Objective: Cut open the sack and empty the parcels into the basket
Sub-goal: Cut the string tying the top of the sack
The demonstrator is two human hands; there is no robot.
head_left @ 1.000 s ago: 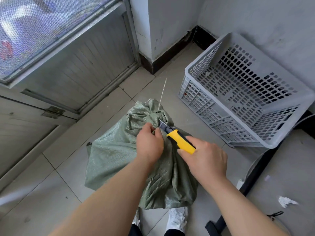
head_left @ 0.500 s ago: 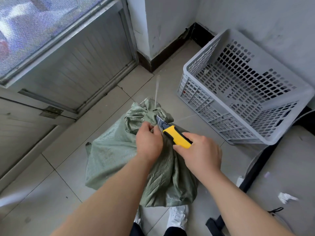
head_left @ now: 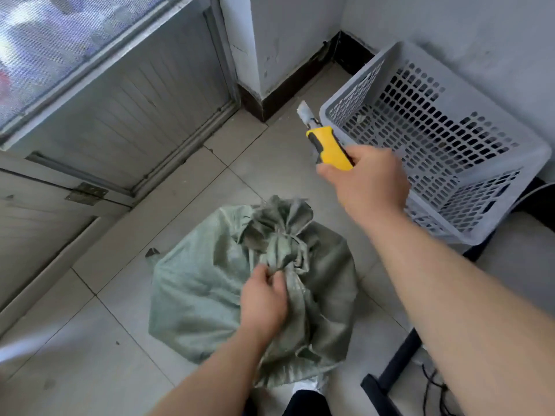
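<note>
Indoors, sack [head_left: 204, 289] on tiled floor [head_left: 90, 364].

Showing 1 green woven plastic sack [head_left: 204, 283] near centre, 1 grey perforated plastic basket [head_left: 435, 130] far right, 1 yellow-and-black utility knife [head_left: 329, 145], 2 bare hands in view: left hand [head_left: 262, 301], right hand [head_left: 369, 181]. 1 metal hinge [head_left: 86, 193] sitting left.

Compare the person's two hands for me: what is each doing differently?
The left hand grips the bunched neck of the green sack; the right hand grips a yellow knife. The left hand is low on the sack; the right hand sits higher, clear of it, beside the grey basket. Both are curled round something.
</note>
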